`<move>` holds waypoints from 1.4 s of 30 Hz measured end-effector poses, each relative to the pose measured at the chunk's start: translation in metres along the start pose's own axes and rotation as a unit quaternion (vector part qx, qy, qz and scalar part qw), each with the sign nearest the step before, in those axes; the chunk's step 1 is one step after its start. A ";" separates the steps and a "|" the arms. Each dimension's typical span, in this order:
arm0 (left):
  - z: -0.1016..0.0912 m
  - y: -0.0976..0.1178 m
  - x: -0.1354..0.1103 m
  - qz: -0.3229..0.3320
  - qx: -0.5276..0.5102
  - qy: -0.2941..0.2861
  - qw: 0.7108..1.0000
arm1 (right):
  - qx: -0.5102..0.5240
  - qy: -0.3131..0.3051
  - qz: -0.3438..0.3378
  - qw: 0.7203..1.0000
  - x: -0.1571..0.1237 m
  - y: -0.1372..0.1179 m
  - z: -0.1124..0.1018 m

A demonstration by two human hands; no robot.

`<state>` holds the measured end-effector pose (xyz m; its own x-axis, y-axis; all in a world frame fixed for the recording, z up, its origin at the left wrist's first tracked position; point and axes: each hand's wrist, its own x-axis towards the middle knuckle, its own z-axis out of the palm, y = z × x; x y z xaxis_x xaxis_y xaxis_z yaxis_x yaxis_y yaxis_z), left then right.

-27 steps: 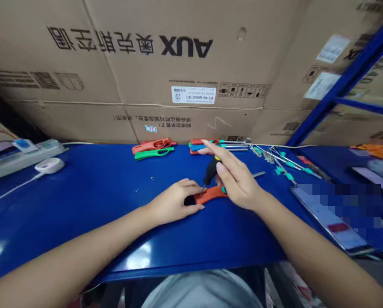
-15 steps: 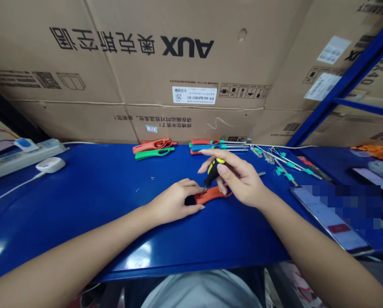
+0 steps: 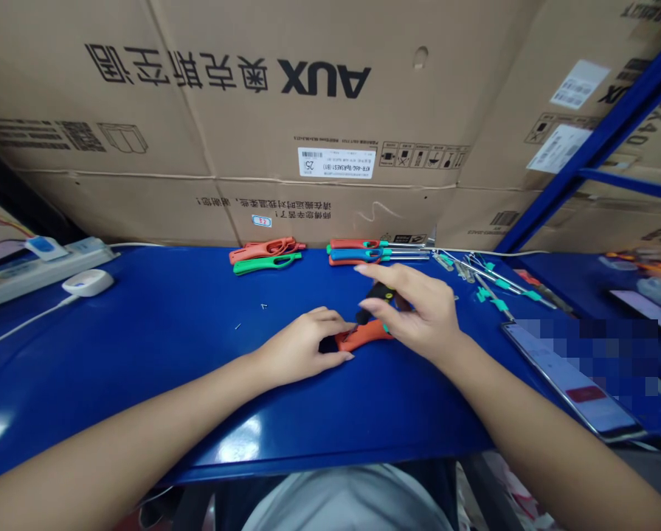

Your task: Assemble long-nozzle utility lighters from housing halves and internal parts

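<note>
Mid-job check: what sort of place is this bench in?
Probably an assembly bench in a warehouse or stockroom: big cardboard cartons behind the blue table, blue racking at the right, and the right hand holding a screwdriver to an orange handle that the left hand steadies.

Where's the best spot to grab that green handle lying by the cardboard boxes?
Probably pinch the green handle at its solid left end, from above and the near side: it lies flat, and the orange handles crowd its far side.
</note>
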<state>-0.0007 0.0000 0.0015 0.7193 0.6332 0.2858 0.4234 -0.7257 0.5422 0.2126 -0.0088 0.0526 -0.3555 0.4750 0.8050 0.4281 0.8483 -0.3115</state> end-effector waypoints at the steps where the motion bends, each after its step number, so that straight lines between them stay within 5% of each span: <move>1: 0.000 0.000 0.000 0.001 0.001 0.001 1.000 | 0.016 -0.023 0.005 1.000 0.000 -0.001 0.000; 3: 0.000 0.000 0.000 0.001 0.000 0.001 1.000 | 0.070 -0.058 0.036 0.995 0.001 -0.002 0.001; 8: 0.000 0.001 0.000 -0.002 -0.004 0.001 1.000 | -0.003 0.016 -0.003 1.000 -0.001 -0.003 0.002; 13: 0.000 0.001 0.000 -0.004 0.001 -0.002 1.000 | 0.110 -0.063 0.056 0.990 -0.001 -0.003 0.002; 18: 0.000 0.000 0.000 -0.007 0.002 -0.001 1.000 | -0.004 0.021 0.007 1.000 0.000 -0.004 0.001; 22: 0.000 0.001 0.000 -0.009 0.009 -0.007 1.000 | 0.104 -0.068 0.064 0.990 0.000 -0.002 0.001; 27: 0.000 0.002 0.000 -0.009 0.004 -0.002 1.000 | 0.017 0.017 0.023 0.999 0.001 -0.001 0.001; 32: 0.000 0.002 0.001 -0.009 0.008 -0.004 1.000 | 0.134 -0.084 0.061 0.986 0.000 -0.002 0.003; 37: 0.000 0.003 0.000 -0.013 0.005 -0.005 1.000 | 0.004 0.027 -0.015 1.000 -0.003 -0.001 0.006; 42: 0.001 0.003 0.000 -0.012 0.002 0.002 1.000 | 0.085 -0.078 0.023 0.993 -0.004 -0.001 0.009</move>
<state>0.0017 -0.0024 0.0024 0.7070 0.6513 0.2755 0.4432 -0.7117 0.5450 0.2060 -0.0100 0.0451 -0.4685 0.5333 0.7043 0.3051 0.8458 -0.4376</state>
